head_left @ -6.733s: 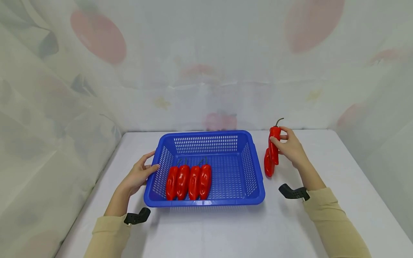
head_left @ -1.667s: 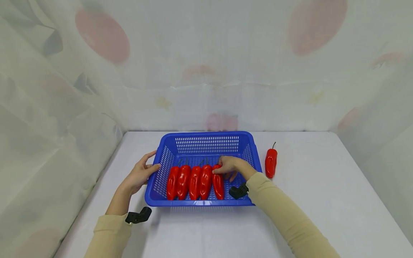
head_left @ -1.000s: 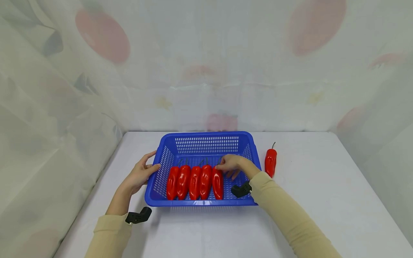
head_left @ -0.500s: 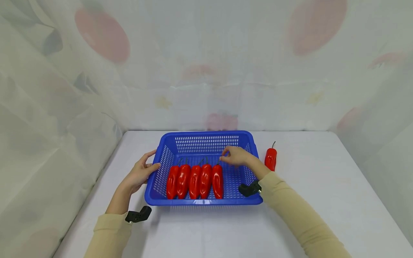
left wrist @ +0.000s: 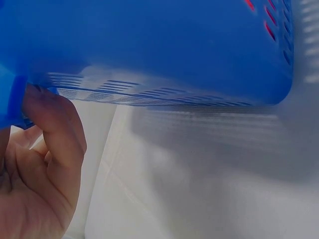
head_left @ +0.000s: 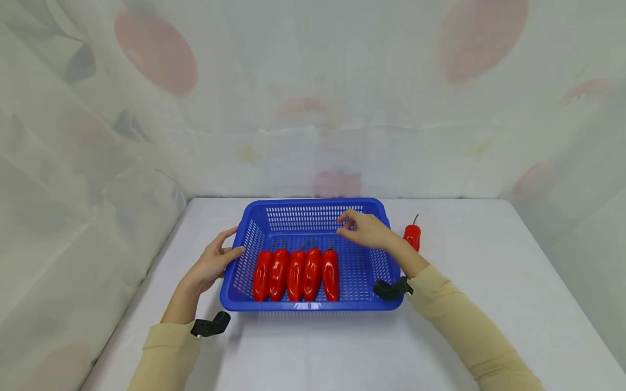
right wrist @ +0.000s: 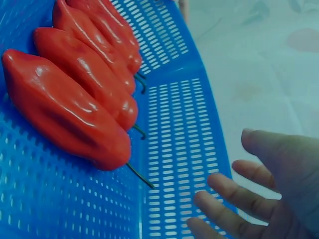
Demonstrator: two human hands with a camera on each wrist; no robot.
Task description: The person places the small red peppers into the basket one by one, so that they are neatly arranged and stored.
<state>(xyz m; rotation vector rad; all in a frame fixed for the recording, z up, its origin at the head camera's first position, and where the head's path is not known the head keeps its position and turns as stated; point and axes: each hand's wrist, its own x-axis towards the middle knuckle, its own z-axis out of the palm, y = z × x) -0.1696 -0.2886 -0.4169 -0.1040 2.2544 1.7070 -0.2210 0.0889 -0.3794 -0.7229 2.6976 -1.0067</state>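
Note:
Several red peppers lie side by side in a blue plastic basket (head_left: 308, 306), stems toward its far wall; the rightmost pepper (head_left: 330, 276) sits slightly apart. My left hand (head_left: 209, 263) grips the basket's left rim, thumb on top. In the left wrist view the fingers of that hand (left wrist: 50, 159) curl beneath the rim. My right hand (head_left: 368, 230) hovers over the right rear of the basket. The right wrist view shows this hand (right wrist: 259, 189) with spread, loosely bent fingers and nothing in them, apart from the nearest pepper (right wrist: 70, 109).
One more red pepper (head_left: 413, 236) lies on the white table (head_left: 489, 282) right of the basket, partly hidden by my right forearm. A pale patterned cloth (head_left: 313, 108) hangs behind the table and along its sides.
My right hand has brought a pepper from the table to the right end of the row and let it go. It has since risen back and to the right. My left hand stays put.

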